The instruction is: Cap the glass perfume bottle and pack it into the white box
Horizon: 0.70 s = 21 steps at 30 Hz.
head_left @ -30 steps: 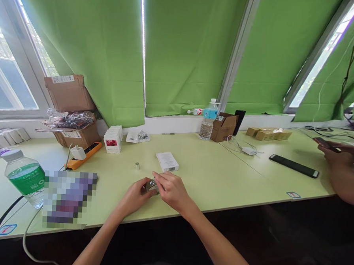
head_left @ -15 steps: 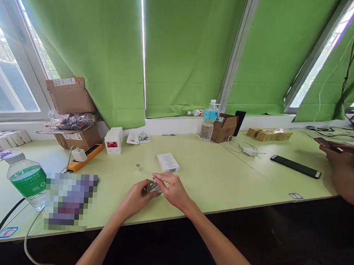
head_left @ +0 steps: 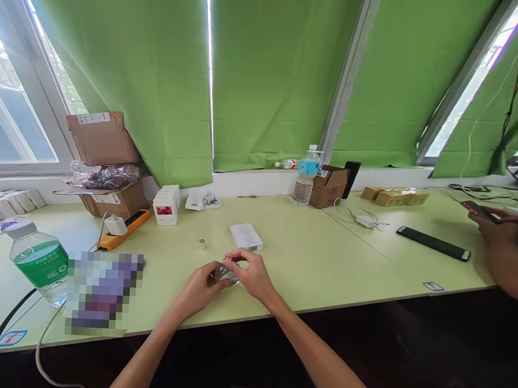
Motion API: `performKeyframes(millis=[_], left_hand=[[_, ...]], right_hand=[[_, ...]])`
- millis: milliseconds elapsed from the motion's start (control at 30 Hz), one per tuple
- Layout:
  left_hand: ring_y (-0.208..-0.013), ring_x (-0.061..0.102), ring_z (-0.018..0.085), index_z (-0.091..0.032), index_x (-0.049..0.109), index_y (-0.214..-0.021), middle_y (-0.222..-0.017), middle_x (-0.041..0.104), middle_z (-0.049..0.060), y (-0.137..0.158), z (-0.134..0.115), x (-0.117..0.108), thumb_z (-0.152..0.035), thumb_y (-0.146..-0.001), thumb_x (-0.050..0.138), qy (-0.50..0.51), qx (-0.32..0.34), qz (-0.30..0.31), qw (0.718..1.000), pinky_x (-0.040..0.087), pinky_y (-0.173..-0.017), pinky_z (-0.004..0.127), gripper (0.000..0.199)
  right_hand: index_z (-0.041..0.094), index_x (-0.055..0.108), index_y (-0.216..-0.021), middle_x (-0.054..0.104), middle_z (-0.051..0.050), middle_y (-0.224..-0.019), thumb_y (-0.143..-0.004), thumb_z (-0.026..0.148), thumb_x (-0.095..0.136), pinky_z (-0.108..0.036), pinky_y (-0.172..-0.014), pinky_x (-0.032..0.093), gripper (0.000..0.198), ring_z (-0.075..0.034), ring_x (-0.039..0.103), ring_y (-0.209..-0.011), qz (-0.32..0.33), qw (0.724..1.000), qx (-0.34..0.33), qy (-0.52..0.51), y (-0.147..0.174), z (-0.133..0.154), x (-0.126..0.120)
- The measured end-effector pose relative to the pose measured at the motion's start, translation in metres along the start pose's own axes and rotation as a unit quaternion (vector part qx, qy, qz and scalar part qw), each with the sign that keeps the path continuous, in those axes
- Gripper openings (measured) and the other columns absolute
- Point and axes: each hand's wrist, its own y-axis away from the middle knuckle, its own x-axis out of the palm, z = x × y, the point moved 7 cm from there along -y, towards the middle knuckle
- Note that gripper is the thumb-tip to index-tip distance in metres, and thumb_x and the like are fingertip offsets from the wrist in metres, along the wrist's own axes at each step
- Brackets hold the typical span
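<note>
My left hand (head_left: 205,287) is curled around a small clear glass bottle (head_left: 227,275), keeping it low over the table near the front edge. Thumb and forefinger of my right hand (head_left: 251,273) pinch a small pale piece at the bottle's top; its exact form is hard to make out. Both palms hide much of the bottle. Just beyond my hands, a small silvery cap (head_left: 202,244) stands on the table. To its right lies a flat white box (head_left: 246,237) with fine print and a barcode.
On the left are a green-labelled water bottle (head_left: 42,264), a blurred patterned item (head_left: 106,296), an orange power strip (head_left: 129,228) and cartons (head_left: 101,139). A blue-labelled bottle (head_left: 303,182) stands at the back. At the right, another person's hands (head_left: 503,241) hold a phone near a black bar (head_left: 433,243).
My right hand has lifted slightly, and its fingers have risen to the bottle's top, leaving a small pale piece visible between them. My left hand stays around the bottle.
</note>
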Motion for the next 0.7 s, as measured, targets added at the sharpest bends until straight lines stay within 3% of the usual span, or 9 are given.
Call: performKeyframes(millis=[333, 567, 700], left_hand=[[-0.062, 0.043, 0.012, -0.018, 0.059, -0.092, -0.071, 0.050, -0.003, -0.0001, -0.0003, 0.0009, -0.044, -0.083, 0.053, 0.008, 0.004, 0.007, 1.000, 0.032, -0.056, 0.025, 0.028], [-0.064, 0.044, 0.013, -0.018, 0.060, -0.093, -0.072, 0.054, -0.001, -0.0001, 0.0000, 0.0006, -0.046, -0.083, 0.053, 0.006, 0.007, 0.002, 1.000, 0.033, -0.058, 0.025, 0.030], [-0.063, 0.043, 0.013, -0.018, 0.060, -0.093, -0.072, 0.053, -0.002, -0.0003, 0.0003, 0.0007, -0.047, -0.083, 0.053, 0.005, 0.002, 0.004, 1.000, 0.033, -0.057, 0.025, 0.031]], right_hand=[[0.017, 0.064, -0.086, 0.069, -0.003, -0.083, -0.083, 0.034, 0.062, -0.031, -0.079, 0.052, 0.016, -0.017, 0.064, -0.081, 0.006, 1.000, 0.003, -0.004, 0.0006, 0.0013, 0.0054], [0.019, 0.067, -0.104, 0.071, -0.006, -0.096, -0.085, 0.036, 0.061, -0.033, -0.082, 0.053, 0.027, -0.020, 0.067, -0.091, 0.019, 1.000, 0.003, -0.019, 0.0007, 0.0011, 0.0044], [0.019, 0.071, -0.098, 0.073, -0.006, -0.092, -0.087, 0.036, 0.056, -0.033, -0.079, 0.055, 0.025, -0.021, 0.068, -0.088, 0.027, 0.999, 0.007, -0.039, -0.0005, -0.0010, 0.0059]])
